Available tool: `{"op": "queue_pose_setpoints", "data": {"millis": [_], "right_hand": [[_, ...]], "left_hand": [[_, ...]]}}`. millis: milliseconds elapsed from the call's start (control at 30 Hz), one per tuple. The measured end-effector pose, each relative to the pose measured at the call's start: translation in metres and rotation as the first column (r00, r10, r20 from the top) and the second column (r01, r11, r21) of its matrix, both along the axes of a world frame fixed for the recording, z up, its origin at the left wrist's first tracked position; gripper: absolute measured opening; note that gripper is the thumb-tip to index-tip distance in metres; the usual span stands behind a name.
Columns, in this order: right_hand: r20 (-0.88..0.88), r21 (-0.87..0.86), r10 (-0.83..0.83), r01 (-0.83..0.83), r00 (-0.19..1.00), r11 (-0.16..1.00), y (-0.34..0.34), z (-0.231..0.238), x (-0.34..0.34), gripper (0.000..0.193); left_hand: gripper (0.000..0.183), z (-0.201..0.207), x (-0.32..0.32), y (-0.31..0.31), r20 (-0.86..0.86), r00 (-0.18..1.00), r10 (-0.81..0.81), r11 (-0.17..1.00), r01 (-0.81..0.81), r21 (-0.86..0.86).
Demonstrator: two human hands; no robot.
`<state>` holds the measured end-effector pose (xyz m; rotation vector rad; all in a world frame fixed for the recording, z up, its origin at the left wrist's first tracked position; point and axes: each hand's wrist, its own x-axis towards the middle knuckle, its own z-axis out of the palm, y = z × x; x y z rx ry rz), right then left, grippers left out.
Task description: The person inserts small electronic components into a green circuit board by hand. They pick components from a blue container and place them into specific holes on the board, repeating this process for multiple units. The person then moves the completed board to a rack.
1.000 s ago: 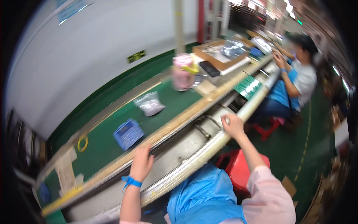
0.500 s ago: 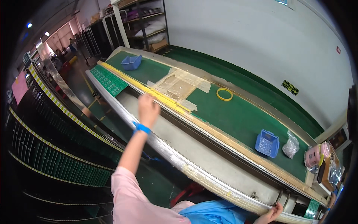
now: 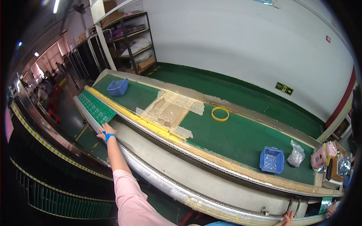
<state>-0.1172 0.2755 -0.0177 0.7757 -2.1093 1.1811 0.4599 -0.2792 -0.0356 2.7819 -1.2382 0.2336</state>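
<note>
My left hand is open, its fingers spread over the near metal rail and touching the near end of a green circuit board panel. A blue band circles that wrist. The panel lies between the two rails of the long conveyor, at its far left end. At the lower right, the fingers of my right hand are bent over the same near rail, close to small upright metal prongs; its lower part is cut off by the picture's edge.
Behind the rails runs a green bench with two blue bins, a yellow tape ring and a clear bag. At right, another person's hand is beside a small green board. Racks of boards stand at left.
My left hand has moved left and down from above the conveyor to the near end of the panel. My right hand stays by the prongs. The view has shifted, and another person's hand shows at right.
</note>
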Motion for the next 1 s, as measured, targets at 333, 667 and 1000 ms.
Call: {"op": "queue_pose_setpoints", "data": {"millis": [333, 667, 1000], "right_hand": [[0.482, -0.426, 0.301, -0.080, 0.823, 0.901, 0.050, -0.065, -0.039, 0.016], [0.706, -0.687, 0.703, -0.316, -0.082, 0.654, -0.039, 0.036, -0.069, 0.017], [0.736, -0.584, 0.676, -0.545, -0.042, 0.602, -0.097, 0.029, -0.123, 0.026]], "left_hand": [[0.022, 0.020, -0.150, 0.104, 0.217, 0.806, -0.550, 0.835, 0.535, 0.130], [0.040, 0.052, -0.402, 0.405, -0.214, -0.544, -0.811, -0.502, 0.836, -0.220], [0.027, 0.069, -0.515, 0.388, -0.512, -0.739, -0.437, -0.671, 0.647, -0.362]]}}
